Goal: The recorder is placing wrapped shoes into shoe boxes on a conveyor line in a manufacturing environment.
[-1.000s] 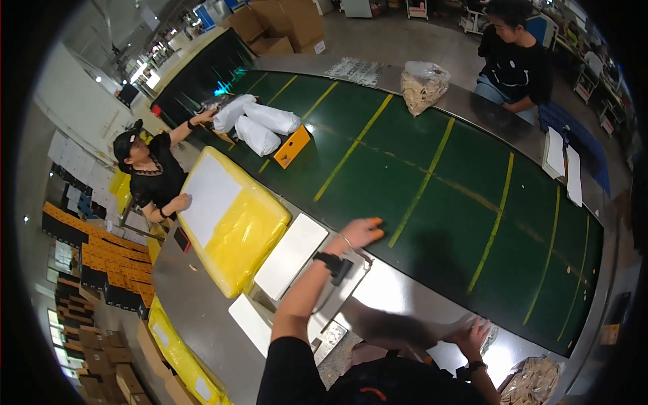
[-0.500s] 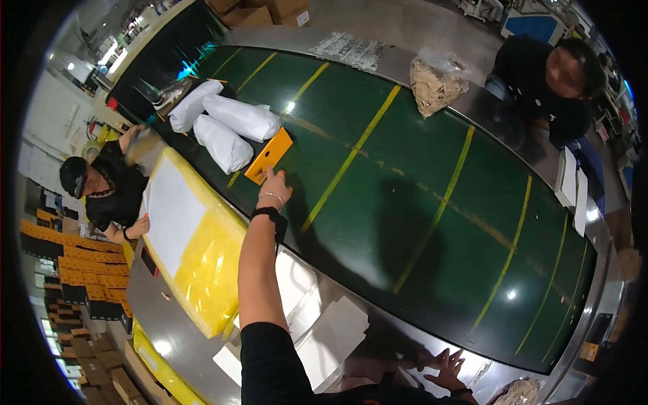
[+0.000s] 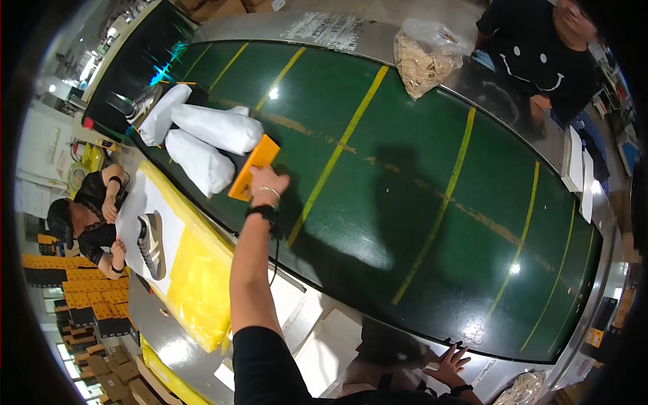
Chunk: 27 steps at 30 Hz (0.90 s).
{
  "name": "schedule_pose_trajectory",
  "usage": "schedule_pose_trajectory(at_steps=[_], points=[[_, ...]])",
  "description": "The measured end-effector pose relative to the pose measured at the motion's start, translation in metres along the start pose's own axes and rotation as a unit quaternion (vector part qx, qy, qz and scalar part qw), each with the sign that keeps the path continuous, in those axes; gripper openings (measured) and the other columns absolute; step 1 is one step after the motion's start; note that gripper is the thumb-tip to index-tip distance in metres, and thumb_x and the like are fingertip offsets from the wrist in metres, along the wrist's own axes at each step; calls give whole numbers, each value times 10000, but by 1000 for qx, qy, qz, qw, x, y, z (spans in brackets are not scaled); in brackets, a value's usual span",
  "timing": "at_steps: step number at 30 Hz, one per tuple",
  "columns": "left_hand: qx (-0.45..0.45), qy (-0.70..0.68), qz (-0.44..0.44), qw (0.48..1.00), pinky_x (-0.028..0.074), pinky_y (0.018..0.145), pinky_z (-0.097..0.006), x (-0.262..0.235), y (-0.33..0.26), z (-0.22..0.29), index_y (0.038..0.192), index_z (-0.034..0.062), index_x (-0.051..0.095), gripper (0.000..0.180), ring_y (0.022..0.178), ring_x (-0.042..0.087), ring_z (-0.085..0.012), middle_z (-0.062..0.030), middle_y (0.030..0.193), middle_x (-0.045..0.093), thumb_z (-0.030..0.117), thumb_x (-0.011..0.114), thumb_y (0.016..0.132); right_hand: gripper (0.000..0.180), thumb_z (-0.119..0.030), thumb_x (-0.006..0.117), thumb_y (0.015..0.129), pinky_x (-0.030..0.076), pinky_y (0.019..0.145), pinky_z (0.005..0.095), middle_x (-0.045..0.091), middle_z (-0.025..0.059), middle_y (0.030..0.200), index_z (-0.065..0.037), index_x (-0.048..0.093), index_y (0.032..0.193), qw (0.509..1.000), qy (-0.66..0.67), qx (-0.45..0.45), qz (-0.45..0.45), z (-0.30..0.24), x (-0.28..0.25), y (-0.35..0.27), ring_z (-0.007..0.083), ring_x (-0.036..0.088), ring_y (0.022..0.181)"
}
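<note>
The left hand (image 3: 268, 182) reaches far out over the green belt (image 3: 418, 202), fingers curled onto the near end of the orange box (image 3: 254, 167), which lies on the belt touching the white bags (image 3: 209, 138). A firm hold around the box edge, not fingertips alone, seems best for sliding it clear of the bags. The right hand (image 3: 449, 364) rests spread, holding nothing, on the metal rim (image 3: 493, 368).
</note>
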<state>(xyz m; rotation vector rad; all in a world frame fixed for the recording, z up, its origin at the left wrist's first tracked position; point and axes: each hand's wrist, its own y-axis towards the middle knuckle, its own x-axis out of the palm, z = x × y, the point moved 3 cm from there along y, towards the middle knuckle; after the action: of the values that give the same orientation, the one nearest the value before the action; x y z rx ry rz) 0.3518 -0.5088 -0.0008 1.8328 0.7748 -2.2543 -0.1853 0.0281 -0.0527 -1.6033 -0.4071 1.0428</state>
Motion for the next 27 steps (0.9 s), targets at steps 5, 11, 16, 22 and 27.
schedule_pose_trajectory(at_steps=[5,11,16,22,27], points=[[116,24,-14,993,530,805,-441,38,-120,67,1106,18,554,469,910,634,-363,-308,1261,401,346,638,780,1504,-671,808,472,151,891,807,-312,370,1392,-30,-131,1457,1000,3,5,6,-3,0,-1,683,-245,1210],[242,8,-130,962,558,708,-428,106,-286,161,1093,-18,522,448,812,664,-366,-322,1223,415,330,615,827,1458,-693,790,482,133,861,827,-260,371,1419,-69,-74,1477,998,25,-26,50,-10,2,-6,700,-198,1216],[312,-49,-221,923,562,755,-397,156,-437,239,1378,-29,316,701,908,652,-395,-432,1410,134,279,626,830,1310,-688,746,553,145,860,831,-159,345,1471,-189,-11,1499,991,40,-94,92,-15,2,-5,718,-150,1215],[626,-116,-312,705,513,830,-439,145,-554,308,1244,38,533,530,989,607,-401,-327,1386,332,301,645,798,839,-615,580,794,99,1052,689,189,246,1498,-164,294,1441,911,-174,-354,118,-39,-11,-12,570,13,1354],[667,-127,-105,726,487,852,-414,69,-479,392,1146,46,569,428,1008,583,-336,-149,1097,601,302,639,810,1016,-704,378,866,123,1145,452,101,232,1532,33,27,1471,867,323,-356,-135,-64,-37,-60,309,63,1437]])
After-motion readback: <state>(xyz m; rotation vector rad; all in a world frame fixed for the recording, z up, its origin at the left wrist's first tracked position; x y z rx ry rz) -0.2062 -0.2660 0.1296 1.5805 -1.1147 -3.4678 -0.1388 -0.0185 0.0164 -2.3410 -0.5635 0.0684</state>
